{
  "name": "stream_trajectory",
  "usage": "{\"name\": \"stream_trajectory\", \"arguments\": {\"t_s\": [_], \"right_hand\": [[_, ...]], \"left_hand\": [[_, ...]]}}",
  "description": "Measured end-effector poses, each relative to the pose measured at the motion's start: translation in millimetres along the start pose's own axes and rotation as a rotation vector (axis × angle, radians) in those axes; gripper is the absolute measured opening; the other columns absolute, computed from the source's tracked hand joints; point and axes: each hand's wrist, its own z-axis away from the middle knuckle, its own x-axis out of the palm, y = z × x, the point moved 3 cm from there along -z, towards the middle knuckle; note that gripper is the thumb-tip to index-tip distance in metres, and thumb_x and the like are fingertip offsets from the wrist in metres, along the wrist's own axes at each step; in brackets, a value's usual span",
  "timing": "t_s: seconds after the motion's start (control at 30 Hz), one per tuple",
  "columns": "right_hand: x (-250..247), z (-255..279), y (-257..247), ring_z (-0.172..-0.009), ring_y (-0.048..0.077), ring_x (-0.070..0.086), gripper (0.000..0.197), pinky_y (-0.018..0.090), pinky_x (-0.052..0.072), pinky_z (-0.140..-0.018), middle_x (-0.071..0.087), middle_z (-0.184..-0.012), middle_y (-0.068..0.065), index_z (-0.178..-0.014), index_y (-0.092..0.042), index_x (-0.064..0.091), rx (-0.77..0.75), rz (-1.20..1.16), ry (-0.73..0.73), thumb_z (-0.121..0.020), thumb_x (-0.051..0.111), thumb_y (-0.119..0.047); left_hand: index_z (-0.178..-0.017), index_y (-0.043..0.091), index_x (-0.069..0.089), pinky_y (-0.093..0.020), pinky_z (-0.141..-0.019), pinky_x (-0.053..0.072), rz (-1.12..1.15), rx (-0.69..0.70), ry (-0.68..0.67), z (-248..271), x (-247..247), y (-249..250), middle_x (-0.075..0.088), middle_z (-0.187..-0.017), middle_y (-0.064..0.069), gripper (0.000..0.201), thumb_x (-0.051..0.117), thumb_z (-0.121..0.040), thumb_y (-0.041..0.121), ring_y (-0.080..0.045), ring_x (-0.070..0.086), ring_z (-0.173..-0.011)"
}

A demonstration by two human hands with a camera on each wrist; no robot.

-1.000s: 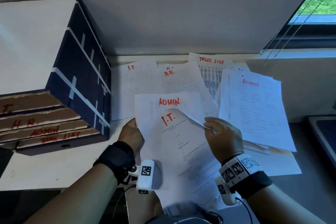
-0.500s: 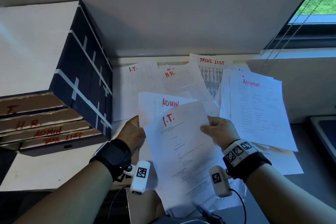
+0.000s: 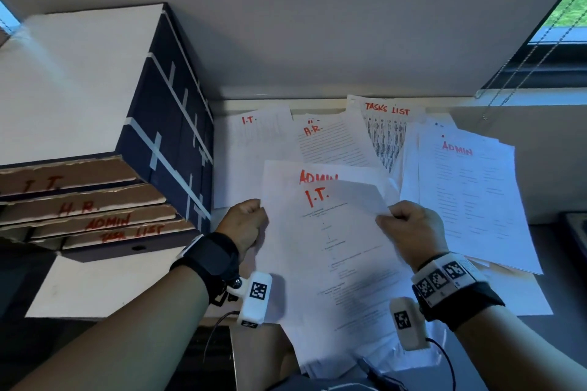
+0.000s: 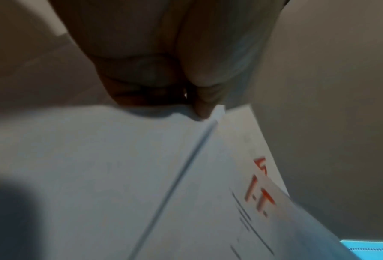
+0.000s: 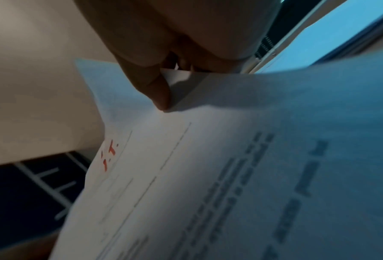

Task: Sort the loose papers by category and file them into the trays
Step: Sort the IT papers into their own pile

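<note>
I hold a small stack of white papers above the desk. On top is a sheet marked I.T. in red [image 3: 333, 251], and an ADMIN sheet [image 3: 286, 178] shows behind it. My left hand [image 3: 246, 220] grips the stack's left edge; the left wrist view shows the thumb [image 4: 205, 105] pressing on the paper [image 4: 119, 176]. My right hand [image 3: 409, 228] pinches the I.T. sheet's upper right corner, with the thumb [image 5: 157, 91] on the sheet [image 5: 208, 176]. At the left, a dark blue box [image 3: 171, 124] holds cardboard trays [image 3: 79, 209] labelled I.T., H.R., ADMIN and TASK LIST.
Loose sheets lie spread over the desk behind my hands: an I.T. sheet [image 3: 251, 149], an H.R. sheet [image 3: 333, 143], a TASKS LIST sheet [image 3: 386, 130] and an ADMIN pile [image 3: 470, 194] at the right. The wall runs behind; a window [image 3: 568, 9] is at the upper right.
The I.T. sheet has come to lie flat on top of the held stack and hides most of the ADMIN heading. My right hand shifted from its curled top edge to its upper right corner.
</note>
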Motion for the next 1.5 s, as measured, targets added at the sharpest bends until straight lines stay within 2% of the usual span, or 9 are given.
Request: {"name": "stream_trajectory", "arguments": {"t_s": [0.13,0.33,0.5,0.6,0.73,1.0,1.17,1.3,1.5], "right_hand": [[-29.2,2.7,23.7,-0.062,0.015,0.061,0.014,0.014,0.043,-0.055,0.063,-0.054,-0.011,-0.071,-0.016,0.065,-0.007,-0.033,0.123,-0.068,0.076,-0.024],[-52.6,2.8,47.8,-0.091,0.039,0.070,0.018,0.055,0.055,-0.087,0.076,-0.089,0.011,-0.089,-0.018,0.078,0.111,-0.417,-0.073,-0.074,0.079,-0.008],[-80.4,9.7,50.4,-0.097,0.043,0.066,0.029,0.045,0.057,-0.082,0.072,-0.097,0.024,-0.080,0.001,0.074,0.012,-0.593,-0.185,-0.059,0.087,-0.014],[-86.5,12.5,51.7,-0.100,0.048,0.062,0.050,0.055,0.049,-0.088,0.062,-0.104,0.040,-0.072,0.012,0.064,-0.018,-0.660,-0.250,-0.050,0.094,-0.021],[-75.8,11.3,48.0,-0.090,0.037,0.066,0.023,0.037,0.058,-0.073,0.074,-0.091,0.020,-0.083,0.003,0.074,0.027,-0.660,-0.214,-0.066,0.080,-0.011],[-30.3,-9.7,26.5,-0.036,-0.002,0.048,0.013,0.014,0.037,-0.038,0.065,-0.068,0.006,-0.092,-0.005,0.071,0.186,-0.347,-0.095,-0.084,0.067,0.005],[-9.6,-13.5,18.1,-0.057,0.013,0.062,0.014,0.022,0.045,-0.054,0.070,-0.078,0.006,-0.090,-0.010,0.071,0.223,-0.299,-0.081,-0.085,0.066,0.002],[-1.4,-5.2,18.7,-0.039,0.000,0.052,0.019,0.016,0.038,-0.037,0.068,-0.075,0.005,-0.104,-0.011,0.068,0.280,-0.290,-0.179,-0.088,0.066,-0.001],[22.0,9.6,10.8,-0.088,0.013,0.065,0.030,0.029,0.053,-0.074,0.069,-0.103,-0.004,-0.111,-0.020,0.061,0.204,-0.118,-0.266,-0.084,0.072,-0.012]], "left_hand": [[-0.064,0.011,0.055,-0.027,-0.059,0.037,-0.017,-0.047,0.079,-9.7,-6.6,-10.0,0.048,-0.051,-0.001,0.033,0.063,-0.097,0.014,-0.019,0.042,-0.055],[-0.066,0.019,0.050,-0.030,-0.059,0.034,-0.231,-0.062,0.124,-14.2,-5.9,-12.4,0.043,-0.064,-0.004,0.016,0.066,-0.069,0.024,-0.017,0.040,-0.062],[-0.069,0.018,0.045,-0.030,-0.057,0.034,-0.238,-0.052,0.152,-15.4,-6.5,-9.8,0.045,-0.064,0.000,0.028,0.072,-0.075,0.013,-0.019,0.039,-0.060],[-0.096,0.015,0.061,-0.039,-0.089,0.055,-0.178,-0.038,0.133,-16.6,-6.2,-11.9,0.069,-0.100,-0.005,0.029,0.072,-0.070,0.009,-0.025,0.065,-0.090],[-0.147,0.029,0.041,-0.036,-0.109,0.044,-0.051,0.035,0.045,-9.2,-0.4,-10.6,0.053,-0.133,0.009,0.080,0.056,-0.084,-0.018,-0.012,0.056,-0.120],[-0.092,0.018,0.074,-0.027,-0.090,0.045,-0.077,-0.011,-0.162,0.9,26.4,7.9,0.072,-0.101,0.003,0.032,0.077,-0.067,0.036,-0.012,0.063,-0.097],[-0.067,0.011,0.050,-0.027,-0.064,0.031,-0.125,0.090,-0.120,0.9,30.7,2.6,0.040,-0.066,-0.002,0.028,0.068,-0.087,0.021,-0.015,0.035,-0.063],[-0.074,0.009,0.062,-0.026,-0.076,0.042,-0.077,0.047,-0.030,-2.9,21.0,-6.8,0.058,-0.075,-0.002,0.021,0.062,-0.096,0.010,-0.016,0.050,-0.076],[-0.094,0.005,0.073,-0.032,-0.071,0.051,-0.231,-0.080,-0.103,3.1,23.1,-15.3,0.075,-0.090,-0.012,0.019,0.073,-0.089,0.023,-0.023,0.063,-0.077]]}}
